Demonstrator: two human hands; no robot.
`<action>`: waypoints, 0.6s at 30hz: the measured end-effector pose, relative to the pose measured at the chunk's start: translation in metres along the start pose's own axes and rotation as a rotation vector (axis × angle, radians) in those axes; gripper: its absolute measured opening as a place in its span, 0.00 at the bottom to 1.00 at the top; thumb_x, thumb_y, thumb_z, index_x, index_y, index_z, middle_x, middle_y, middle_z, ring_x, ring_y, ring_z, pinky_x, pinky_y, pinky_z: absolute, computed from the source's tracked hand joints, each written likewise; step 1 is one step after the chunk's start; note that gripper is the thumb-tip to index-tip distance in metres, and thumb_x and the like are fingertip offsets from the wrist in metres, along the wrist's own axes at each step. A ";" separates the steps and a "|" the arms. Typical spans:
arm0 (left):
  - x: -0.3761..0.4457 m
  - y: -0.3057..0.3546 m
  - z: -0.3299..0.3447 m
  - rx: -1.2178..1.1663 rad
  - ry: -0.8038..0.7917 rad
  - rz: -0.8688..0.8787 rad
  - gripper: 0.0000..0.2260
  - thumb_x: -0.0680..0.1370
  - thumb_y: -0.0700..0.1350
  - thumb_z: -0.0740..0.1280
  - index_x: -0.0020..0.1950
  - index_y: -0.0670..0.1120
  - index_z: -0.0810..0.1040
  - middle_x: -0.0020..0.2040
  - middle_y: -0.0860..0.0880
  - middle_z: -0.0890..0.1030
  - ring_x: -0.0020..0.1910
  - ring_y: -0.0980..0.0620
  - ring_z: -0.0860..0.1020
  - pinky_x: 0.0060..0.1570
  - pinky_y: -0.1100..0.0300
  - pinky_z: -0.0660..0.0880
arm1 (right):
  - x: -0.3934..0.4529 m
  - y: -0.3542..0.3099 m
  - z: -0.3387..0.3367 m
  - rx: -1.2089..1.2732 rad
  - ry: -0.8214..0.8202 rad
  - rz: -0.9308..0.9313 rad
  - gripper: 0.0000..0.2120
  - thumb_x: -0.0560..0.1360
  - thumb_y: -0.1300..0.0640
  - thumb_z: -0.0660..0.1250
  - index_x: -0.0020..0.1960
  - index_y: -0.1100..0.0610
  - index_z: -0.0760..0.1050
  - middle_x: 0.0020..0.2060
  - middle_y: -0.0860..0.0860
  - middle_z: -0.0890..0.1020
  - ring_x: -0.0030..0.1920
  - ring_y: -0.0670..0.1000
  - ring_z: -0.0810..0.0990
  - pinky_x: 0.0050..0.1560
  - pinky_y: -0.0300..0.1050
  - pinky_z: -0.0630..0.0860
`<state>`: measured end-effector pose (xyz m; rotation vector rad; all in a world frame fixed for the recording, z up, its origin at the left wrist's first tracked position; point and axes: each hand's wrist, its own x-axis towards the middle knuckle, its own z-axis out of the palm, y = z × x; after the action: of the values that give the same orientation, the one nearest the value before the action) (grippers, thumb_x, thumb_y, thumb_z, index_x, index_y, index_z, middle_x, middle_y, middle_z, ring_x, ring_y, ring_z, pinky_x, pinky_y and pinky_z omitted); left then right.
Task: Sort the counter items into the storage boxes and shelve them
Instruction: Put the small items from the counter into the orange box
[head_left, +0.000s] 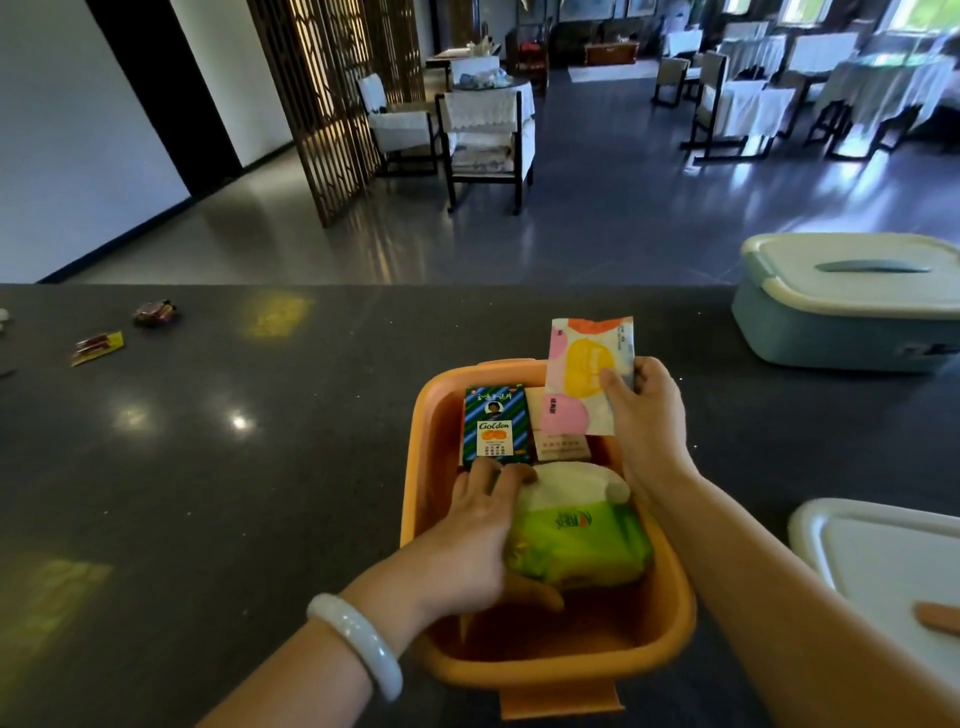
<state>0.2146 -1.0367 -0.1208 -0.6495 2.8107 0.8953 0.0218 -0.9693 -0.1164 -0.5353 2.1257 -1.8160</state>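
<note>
- An orange storage box (415, 493) sits on the dark counter (234, 467) right in front of the person, with both hands working inside or over it.
- The left hand (467, 535) reaches into the box and grips a green and white soft pack (576, 530): the fingers lie over its left and far edge and the thumb curls under its near side.
- That pack lies in the middle of the box, between the two forearms, with the right forearm passing just beside its right end.
- The right hand (644, 410) pinches a pink, yellow and orange sachet (587, 374) at its right edge, thumb in front and fingers behind.
- The sachet stands nearly upright, its lower end inside the far right corner of the box and its top above the rim.
- A blue and green striped carton marked "Golden" (496, 423) leans in the far left part of the box, just beyond the left fingertips.
- A pale beige carton (563, 447) lies beside it, partly behind the sachet.
- A white bangle (358, 642) circles the left wrist.
- A blue storage box with a white lid (841, 306) stands at the far right of the counter, well apart from the hands.
- A white lid (883, 551) lies near the right forearm.
- Two small wrapped snacks (98, 347) (155, 313) lie far to the left on the counter.
</note>
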 end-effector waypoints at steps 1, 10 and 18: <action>0.001 0.000 0.000 0.008 -0.001 0.000 0.47 0.64 0.62 0.77 0.74 0.59 0.53 0.68 0.56 0.56 0.69 0.53 0.57 0.71 0.53 0.59 | 0.000 0.000 0.001 -0.002 -0.002 -0.004 0.09 0.79 0.54 0.63 0.58 0.56 0.71 0.49 0.48 0.80 0.45 0.44 0.81 0.31 0.34 0.75; 0.019 -0.003 0.021 0.094 -0.124 -0.150 0.43 0.69 0.57 0.75 0.75 0.56 0.52 0.72 0.52 0.55 0.72 0.45 0.59 0.70 0.45 0.63 | 0.000 0.004 0.002 0.006 -0.012 -0.016 0.10 0.79 0.54 0.63 0.58 0.55 0.72 0.50 0.49 0.80 0.47 0.46 0.81 0.39 0.41 0.80; 0.022 -0.005 0.025 0.140 -0.185 -0.219 0.49 0.67 0.50 0.78 0.76 0.57 0.47 0.74 0.51 0.52 0.71 0.42 0.63 0.66 0.45 0.68 | -0.001 0.003 -0.001 0.030 -0.020 -0.007 0.08 0.79 0.54 0.63 0.58 0.54 0.71 0.49 0.47 0.79 0.45 0.44 0.80 0.35 0.36 0.76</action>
<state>0.1966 -1.0343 -0.1490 -0.7908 2.5502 0.6757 0.0220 -0.9680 -0.1193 -0.5516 2.0825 -1.8361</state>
